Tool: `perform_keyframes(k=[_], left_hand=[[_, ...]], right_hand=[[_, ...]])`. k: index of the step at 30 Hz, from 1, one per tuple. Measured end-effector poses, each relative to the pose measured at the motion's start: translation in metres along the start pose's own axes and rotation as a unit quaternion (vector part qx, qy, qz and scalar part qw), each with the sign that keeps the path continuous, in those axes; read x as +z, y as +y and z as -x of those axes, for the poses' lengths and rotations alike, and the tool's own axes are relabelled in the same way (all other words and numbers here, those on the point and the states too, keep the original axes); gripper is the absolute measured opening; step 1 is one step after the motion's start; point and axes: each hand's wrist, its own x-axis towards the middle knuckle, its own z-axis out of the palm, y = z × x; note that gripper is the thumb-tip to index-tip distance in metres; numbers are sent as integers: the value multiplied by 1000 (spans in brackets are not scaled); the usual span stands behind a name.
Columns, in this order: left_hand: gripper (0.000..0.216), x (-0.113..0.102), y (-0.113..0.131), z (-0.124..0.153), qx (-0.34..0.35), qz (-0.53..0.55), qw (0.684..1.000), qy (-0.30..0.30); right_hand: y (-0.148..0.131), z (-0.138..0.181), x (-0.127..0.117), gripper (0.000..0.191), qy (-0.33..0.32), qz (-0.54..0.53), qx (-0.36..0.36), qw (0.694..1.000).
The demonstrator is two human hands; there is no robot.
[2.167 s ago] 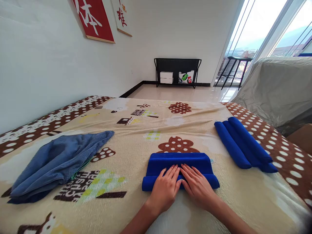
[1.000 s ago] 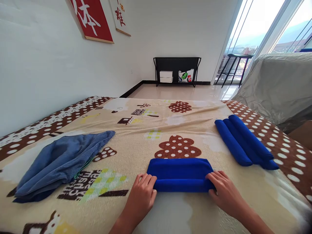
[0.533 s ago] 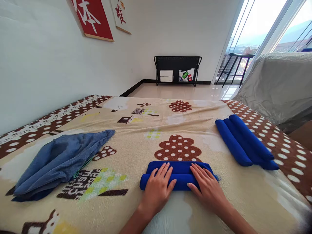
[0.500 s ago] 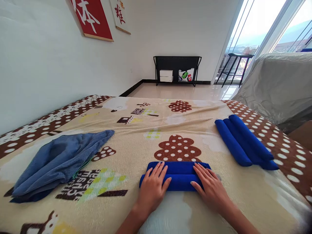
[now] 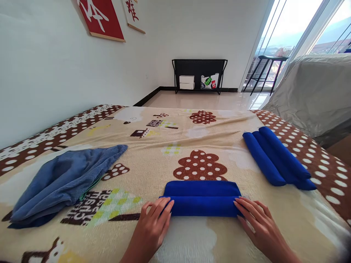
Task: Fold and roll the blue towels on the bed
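Note:
A bright blue towel (image 5: pixel 203 206), partly rolled, lies in front of me on the bedspread, with a flat strip of it on the far side of the roll. My left hand (image 5: pixel 153 223) curls its fingers over the roll's left end; its thumb is mostly hidden. At the opposite end my right hand (image 5: pixel 257 223) grips the roll between fingers and thumb. To the right rest several rolled blue towels (image 5: pixel 276 157), side by side. A loose grey-blue towel (image 5: pixel 65 179) lies crumpled on the left.
The patterned bedspread (image 5: pixel 153 160) spreads over the whole bed, its brown dotted borders left and right. Beyond stands a black rack (image 5: pixel 200 69) holding white boxes and a bag. A plastic-covered piece of furniture (image 5: pixel 318 95) and a stool (image 5: pixel 271 60) are at the right.
My hands have slid from flat on top of the blue towel outward and nearer to me, and now hold the roll's two ends. The view has shifted slightly.

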Motion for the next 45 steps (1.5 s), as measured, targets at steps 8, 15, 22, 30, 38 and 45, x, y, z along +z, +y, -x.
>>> perform_keyframes(k=[8,15,22,30,38,45], left_hand=[[55,14,-1,4,-45,10,998,-49],[39,24,0,-64,-62,-35,986,-153],[62,74,30,-91,31,10,984,-177],[61,60,-37,-42,-27,-23,991,-129],[51,68,-72,-47,-21,28,988,-148],[36,49,-73,-60,-18,69,986,-152]], right_hand=[[0,-5,10,50,13,-28,32,999],[4,-79,3,43,-54,-28,93,994],[-41,-116,39,55,-63,-43,16,997],[20,-63,41,66,-55,-25,48,997],[51,-68,43,55,-60,-115,61,990],[68,-107,-11,31,-71,-155,44,984]])
